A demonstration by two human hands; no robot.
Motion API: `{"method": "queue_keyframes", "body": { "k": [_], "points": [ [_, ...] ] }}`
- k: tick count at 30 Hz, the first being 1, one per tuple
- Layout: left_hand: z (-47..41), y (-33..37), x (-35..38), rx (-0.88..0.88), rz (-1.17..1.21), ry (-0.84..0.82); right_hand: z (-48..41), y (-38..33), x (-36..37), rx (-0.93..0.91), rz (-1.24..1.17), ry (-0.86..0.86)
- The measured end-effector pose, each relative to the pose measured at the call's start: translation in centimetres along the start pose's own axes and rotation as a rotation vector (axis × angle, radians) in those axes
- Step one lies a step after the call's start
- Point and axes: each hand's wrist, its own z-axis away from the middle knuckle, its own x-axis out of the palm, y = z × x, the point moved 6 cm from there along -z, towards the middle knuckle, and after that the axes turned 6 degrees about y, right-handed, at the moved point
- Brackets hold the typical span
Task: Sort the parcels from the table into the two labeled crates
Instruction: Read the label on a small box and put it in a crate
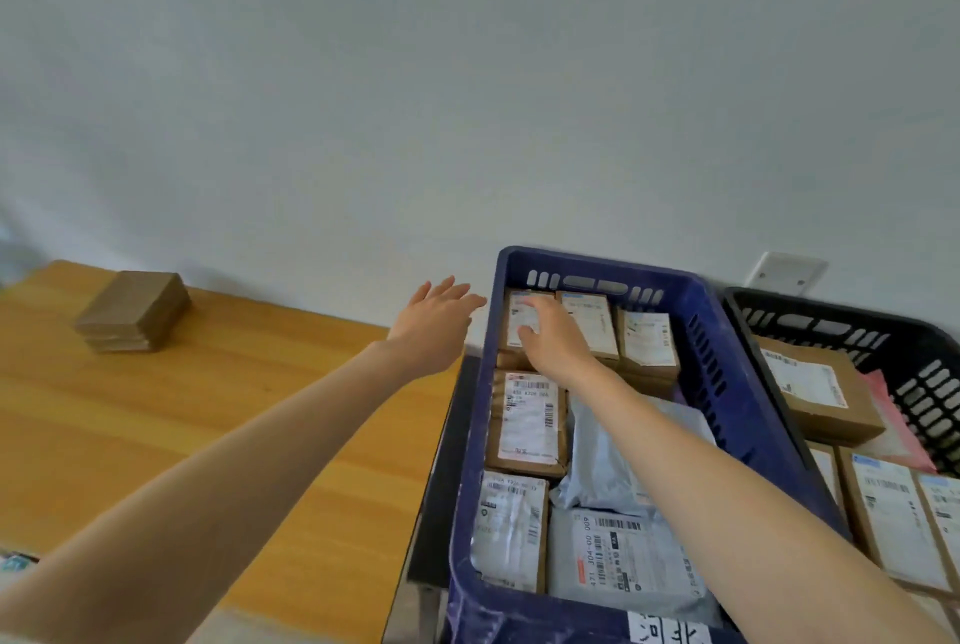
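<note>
A blue crate [737, 373] stands right of the wooden table [218, 415] and holds several labelled brown boxes and grey mailer bags. My right hand [550, 337] reaches into its far left corner and rests on a small brown box [519, 311] with a white label; its fingers curl over the label. My left hand [436, 316] hovers with straight spread fingers just left of the crate's far corner and holds nothing. A black crate [924, 373] further right holds more brown boxes and a pink mailer [898, 430].
A short stack of plain brown parcels [135, 311] sits at the table's far left. A white wall runs behind everything, with a white socket plate [784, 272] above the black crate. A white label [670, 635] is on the blue crate's near wall.
</note>
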Motion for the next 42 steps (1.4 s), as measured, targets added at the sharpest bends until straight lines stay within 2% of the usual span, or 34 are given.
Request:
{"method": "queue_keyframes", "body": {
  "k": [7, 13, 22, 31, 39, 42],
  "points": [
    [9.2, -11.4, -3.6, -0.124, 0.023, 0.030, 2.8, -9.7, 8.2, -0.027, -0.038, -0.042],
    [17.5, -20.9, -5.2, -0.294, 0.028, 0.029, 4.9, -18.2, 16.3, -0.112, -0.046, -0.145],
    [24.6, -32.5, -6.2, -0.574, 0.106, 0.050, 4.3, -26.2, 26.8, -0.186, -0.068, -0.267],
    [25.8, -43.2, -5.2, -0.670, 0.178, 0.058, 0.0, -30.0, 37.2, -0.132, -0.114, -0.364],
    [22.8, -53.8, -3.3, -0.730, 0.184, -0.063, -5.1, -32.2, 46.4, -0.002, -0.184, -0.432],
    [21.6, -57.2, -1.9, -0.741, 0.216, -0.060, -6.9, -32.8, 49.3, 0.046, -0.206, -0.451]
  ]
}}
